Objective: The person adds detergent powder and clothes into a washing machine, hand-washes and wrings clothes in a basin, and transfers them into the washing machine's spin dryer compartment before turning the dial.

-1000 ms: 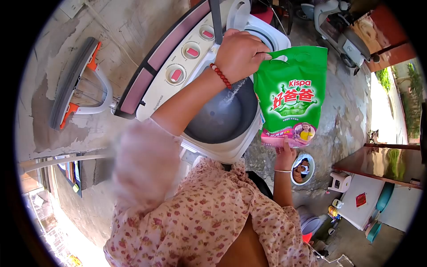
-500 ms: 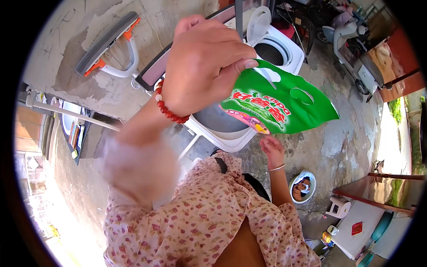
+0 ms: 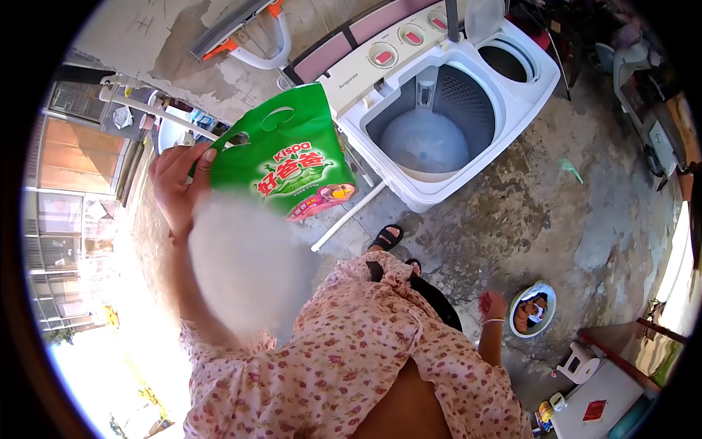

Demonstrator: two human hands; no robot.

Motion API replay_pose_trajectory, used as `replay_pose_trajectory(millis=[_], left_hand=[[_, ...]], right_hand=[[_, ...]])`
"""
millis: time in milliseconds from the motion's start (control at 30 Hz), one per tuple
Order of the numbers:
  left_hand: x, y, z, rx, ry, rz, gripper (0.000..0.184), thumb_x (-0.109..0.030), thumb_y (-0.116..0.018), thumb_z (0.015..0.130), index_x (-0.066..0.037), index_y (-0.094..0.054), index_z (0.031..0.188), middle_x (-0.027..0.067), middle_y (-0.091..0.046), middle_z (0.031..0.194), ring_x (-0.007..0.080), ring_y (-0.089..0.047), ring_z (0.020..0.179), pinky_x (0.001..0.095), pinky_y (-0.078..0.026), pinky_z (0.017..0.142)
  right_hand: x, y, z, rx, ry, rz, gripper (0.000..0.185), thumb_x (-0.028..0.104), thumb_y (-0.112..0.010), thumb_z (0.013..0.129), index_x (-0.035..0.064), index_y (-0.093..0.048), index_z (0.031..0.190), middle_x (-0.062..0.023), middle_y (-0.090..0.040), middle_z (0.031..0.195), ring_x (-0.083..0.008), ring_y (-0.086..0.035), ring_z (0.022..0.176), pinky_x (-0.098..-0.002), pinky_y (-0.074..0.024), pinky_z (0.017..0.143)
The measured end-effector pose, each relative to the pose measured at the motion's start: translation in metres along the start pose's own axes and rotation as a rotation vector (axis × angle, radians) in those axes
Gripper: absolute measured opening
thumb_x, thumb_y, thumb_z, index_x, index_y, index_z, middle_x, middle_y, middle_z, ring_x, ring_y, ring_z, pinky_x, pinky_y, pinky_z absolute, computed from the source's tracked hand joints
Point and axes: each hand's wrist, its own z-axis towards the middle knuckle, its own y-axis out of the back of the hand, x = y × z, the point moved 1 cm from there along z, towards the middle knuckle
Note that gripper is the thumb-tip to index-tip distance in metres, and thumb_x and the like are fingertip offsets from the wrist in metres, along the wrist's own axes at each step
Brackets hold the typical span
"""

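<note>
The left hand [image 3: 178, 184], pinching the green bag [image 3: 252, 157], had moved it from the washing machine [image 3: 430, 196] to frame left; the right hand's [image 3: 493, 303] grip was unclear.

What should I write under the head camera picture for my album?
Left hand holding a green bag beside an open washing machine.
</note>
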Motion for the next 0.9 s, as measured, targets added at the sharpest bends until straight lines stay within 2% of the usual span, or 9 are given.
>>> replay_pose_trajectory(millis=[167,267,367,400,533,667,700,800,900], left_hand=[[0.05,-0.118,-0.105,0.437,0.188,0.049,0.01,-0.019,-0.068,0.074,-0.01,-0.07,0.078,0.0053,-0.065,0.077,0.0214,-0.06,0.075,0.0361,-0.036,0.08],[0.072,-0.183,-0.186,0.64,0.357,0.155,0.01,-0.023,-0.062,0.075,-0.015,-0.069,0.074,0.0042,-0.065,0.075,0.0224,-0.06,0.076,0.0383,-0.035,0.078],[0.103,-0.259,-0.232,0.898,0.428,0.19,0.015,-0.025,-0.057,0.075,-0.016,-0.069,0.072,0.0038,-0.065,0.074,0.0224,-0.061,0.077,0.04,-0.035,0.076],[0.115,-0.283,-0.245,0.99,0.428,0.243,0.016,-0.025,-0.056,0.075,-0.016,-0.069,0.074,0.0036,-0.066,0.076,0.0226,-0.061,0.077,0.0408,-0.035,0.075],[0.13,-0.337,-0.272,1.077,0.467,0.276,0.018,-0.021,-0.053,0.075,-0.018,-0.07,0.078,0.0042,-0.067,0.08,0.022,-0.062,0.08,0.0428,-0.035,0.083],[0.154,-0.388,-0.279,1.026,0.485,0.415,0.019,-0.022,-0.051,0.076,-0.018,-0.07,0.08,0.004,-0.067,0.087,0.0228,-0.063,0.083,0.0424,-0.04,0.08],[0.185,-0.408,-0.297,1.047,0.542,0.293,0.019,-0.022,-0.051,0.076,-0.018,-0.07,0.08,0.0036,-0.067,0.089,0.0229,-0.063,0.083,0.0422,-0.041,0.078],[0.19,-0.425,-0.261,1.027,0.911,0.238,0.028,-0.027,-0.049,0.084,-0.016,-0.065,0.105,0.0077,-0.065,0.106,0.0303,-0.062,0.095,0.0491,-0.044,0.084],[0.189,-0.471,-0.26,1.073,0.714,0.258,0.025,-0.027,-0.05,0.083,-0.014,-0.065,0.098,0.0099,-0.065,0.1,0.0308,-0.062,0.091,0.0472,-0.045,0.08]], right_hand=[[-0.047,0.055,0.022,-0.22,-0.213,-0.314,0.01,0.016,-0.058,0.078,0.0082,-0.059,0.085,-0.0052,-0.062,0.07,-0.015,-0.057,0.053,-0.0266,-0.0409,0.044],[-0.09,0.1,0.011,-0.182,-0.079,-0.358,0.012,0.016,-0.057,0.079,0.0063,-0.059,0.085,-0.0058,-0.063,0.071,-0.0151,-0.057,0.052,-0.0254,-0.0391,0.04],[-0.108,0.102,-0.012,-0.205,-0.139,-0.415,0.014,0.017,-0.057,0.08,0.004,-0.059,0.087,-0.0071,-0.063,0.072,-0.0156,-0.059,0.052,-0.0253,-0.0388,0.038],[-0.095,0.074,-0.043,-0.338,-0.113,-0.354,0.012,0.007,-0.053,0.083,-0.0013,-0.053,0.074,-0.0083,-0.053,0.061,-0.0122,-0.043,0.045,-0.0244,-0.0369,0.04],[-0.106,0.071,-0.088,-0.227,-0.055,-0.636,0.017,0.01,-0.054,0.084,-0.0061,-0.058,0.088,-0.0154,-0.062,0.07,-0.0198,-0.061,0.056,-0.0287,-0.0457,0.042],[-0.134,0.06,-0.116,-0.298,-0.055,-0.641,0.023,0.012,-0.055,0.084,-0.0063,-0.056,0.098,-0.0177,-0.065,0.076,-0.0237,-0.065,0.063,-0.0323,-0.055,0.053],[-0.139,0.05,-0.122,-0.286,-0.041,-0.607,0.024,0.013,-0.055,0.085,-0.0059,-0.056,0.1,-0.0167,-0.065,0.077,-0.0234,-0.066,0.064,-0.0329,-0.0562,0.057],[-0.15,0.023,-0.142,-0.311,-0.042,-0.567,0.023,0.014,-0.057,0.086,-0.0055,-0.056,0.098,-0.0159,-0.066,0.079,-0.0218,-0.066,0.067,-0.0318,-0.0551,0.059],[-0.174,0.001,-0.16,-0.372,-0.044,-0.491,0.023,0.015,-0.057,0.087,-0.0065,-0.056,0.096,-0.0154,-0.066,0.081,-0.0209,-0.066,0.07,-0.0314,-0.0549,0.062]])
